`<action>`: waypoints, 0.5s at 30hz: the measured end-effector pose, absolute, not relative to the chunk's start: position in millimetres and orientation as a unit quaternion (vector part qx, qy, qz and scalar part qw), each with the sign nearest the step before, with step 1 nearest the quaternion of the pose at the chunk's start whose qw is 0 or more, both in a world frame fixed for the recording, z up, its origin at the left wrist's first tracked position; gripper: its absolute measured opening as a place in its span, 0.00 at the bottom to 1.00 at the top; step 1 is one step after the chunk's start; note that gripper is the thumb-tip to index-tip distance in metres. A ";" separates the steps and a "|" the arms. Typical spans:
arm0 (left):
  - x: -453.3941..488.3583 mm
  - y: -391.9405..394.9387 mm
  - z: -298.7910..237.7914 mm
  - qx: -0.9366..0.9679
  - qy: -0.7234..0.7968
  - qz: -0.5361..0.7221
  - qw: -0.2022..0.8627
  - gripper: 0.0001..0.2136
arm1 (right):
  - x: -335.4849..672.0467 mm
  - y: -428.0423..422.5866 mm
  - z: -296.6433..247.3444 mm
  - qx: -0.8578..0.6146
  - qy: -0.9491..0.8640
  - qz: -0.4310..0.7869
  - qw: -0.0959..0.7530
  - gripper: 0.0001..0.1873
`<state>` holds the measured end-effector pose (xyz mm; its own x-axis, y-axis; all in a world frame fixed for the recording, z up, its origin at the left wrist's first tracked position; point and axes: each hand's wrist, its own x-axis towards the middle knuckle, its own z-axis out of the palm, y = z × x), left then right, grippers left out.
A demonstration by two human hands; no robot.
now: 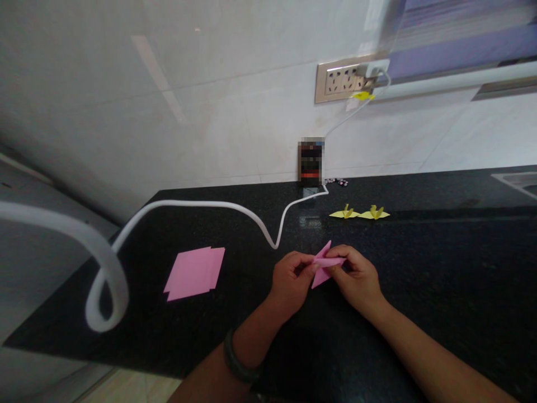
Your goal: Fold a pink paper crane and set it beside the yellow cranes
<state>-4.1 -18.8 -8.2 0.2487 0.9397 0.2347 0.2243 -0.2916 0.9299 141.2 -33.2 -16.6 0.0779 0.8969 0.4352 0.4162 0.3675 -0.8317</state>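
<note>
A partly folded piece of pink paper (324, 264) is held over the black counter (440, 263) between both hands. My left hand (290, 280) pinches its left side with fingers closed. My right hand (356, 277) grips its right side, fingers curled round the fold. A small stack of flat pink paper sheets (193, 273) lies on the counter to the left of my hands. Two finished yellow folded paper figures (359, 213) sit side by side further back on the counter.
A white cable (201, 205) runs across the counter from a loop at the left to a dark device (311, 165) propped against the tiled wall. A wall socket plate (346, 81) carries a white plug. A sink edge (518, 180) shows far right.
</note>
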 end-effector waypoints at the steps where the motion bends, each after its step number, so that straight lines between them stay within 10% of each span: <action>1: -4.2 -18.5 -8.9 0.669 0.434 0.433 0.419 0.08 | 141.6 -33.4 -17.1 -0.513 -0.639 0.230 0.524 0.04; 15: -0.5 -15.3 -12.8 0.525 0.420 0.427 0.605 0.08 | 143.8 -33.4 -9.6 -0.538 -0.658 0.207 0.485 0.10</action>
